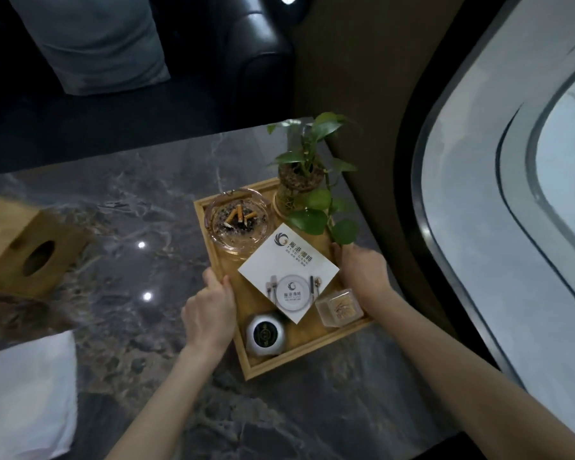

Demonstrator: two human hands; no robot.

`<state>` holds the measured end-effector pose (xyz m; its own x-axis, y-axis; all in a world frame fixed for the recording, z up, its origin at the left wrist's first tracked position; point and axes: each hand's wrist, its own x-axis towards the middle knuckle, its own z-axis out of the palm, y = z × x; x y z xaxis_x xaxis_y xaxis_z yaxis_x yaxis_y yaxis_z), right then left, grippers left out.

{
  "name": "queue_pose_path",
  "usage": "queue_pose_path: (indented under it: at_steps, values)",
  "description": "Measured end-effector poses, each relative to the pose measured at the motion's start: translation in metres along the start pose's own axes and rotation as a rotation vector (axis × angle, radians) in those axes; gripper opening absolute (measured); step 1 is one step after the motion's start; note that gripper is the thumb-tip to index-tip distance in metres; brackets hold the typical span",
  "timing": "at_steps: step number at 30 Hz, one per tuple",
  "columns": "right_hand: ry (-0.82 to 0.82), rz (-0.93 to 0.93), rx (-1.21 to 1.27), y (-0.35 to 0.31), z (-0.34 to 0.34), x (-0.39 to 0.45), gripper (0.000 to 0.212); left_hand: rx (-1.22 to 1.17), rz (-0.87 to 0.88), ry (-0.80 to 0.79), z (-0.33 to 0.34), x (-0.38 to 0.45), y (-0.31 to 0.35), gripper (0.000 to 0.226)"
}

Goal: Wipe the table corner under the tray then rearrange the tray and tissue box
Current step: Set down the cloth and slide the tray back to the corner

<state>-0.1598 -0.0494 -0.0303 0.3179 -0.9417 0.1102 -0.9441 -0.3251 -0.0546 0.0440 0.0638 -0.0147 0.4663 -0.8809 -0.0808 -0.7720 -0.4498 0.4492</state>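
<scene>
A dark grey marble table (120, 227) filled the lower view, with a black leather sofa (256, 54) and a grey cushion (90, 38) beyond its far edge and a curved white-framed window (512, 194) to the right. The wooden tray (266, 366) sat near the table's right-hand far corner. Inside it stood a glass ashtray (236, 220) holding cigarette butts and ash, a small potted plant (299, 180) at the far corner, a white printed card (289, 273) lying across the middle, a round silver device (265, 333) at the near side, and a clear box of toothpicks (339, 307). The left hand (210, 310) was closed over the tray's left rim, thumb inside; the right hand (362, 267) gripped the right rim. The wooden tissue box (24, 247) stood well apart near the left edge, and a white cloth (24, 393) lay on the near left.
</scene>
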Motion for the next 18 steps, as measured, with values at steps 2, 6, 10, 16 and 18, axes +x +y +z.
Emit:
queue_pose_path:
  at_steps: [2, 6, 10, 16, 18]
  values:
    - [-0.007, 0.046, -0.013, 0.017, 0.005, 0.004, 0.038, -0.003, 0.023, 0.002, 0.01, 0.005, 0.014, 0.024]
    - [-0.015, 0.056, -0.012, 0.041, 0.008, 0.007, 0.039, 0.029, 0.033, -0.014, 0.027, 0.014, 0.033, 0.024]
    - [-0.028, 0.011, -0.043, 0.053, 0.021, 0.009, 0.043, 0.045, 0.005, -0.049, 0.04, 0.021, 0.044, 0.024]
    - [-0.041, -0.024, -0.077, 0.06, 0.041, 0.013, 0.039, 0.059, -0.029, -0.091, 0.058, 0.026, 0.046, 0.023]
    - [-0.037, -0.009, -0.054, 0.06, 0.046, 0.014, 0.037, 0.063, -0.026, -0.093, 0.064, 0.028, 0.044, 0.024]
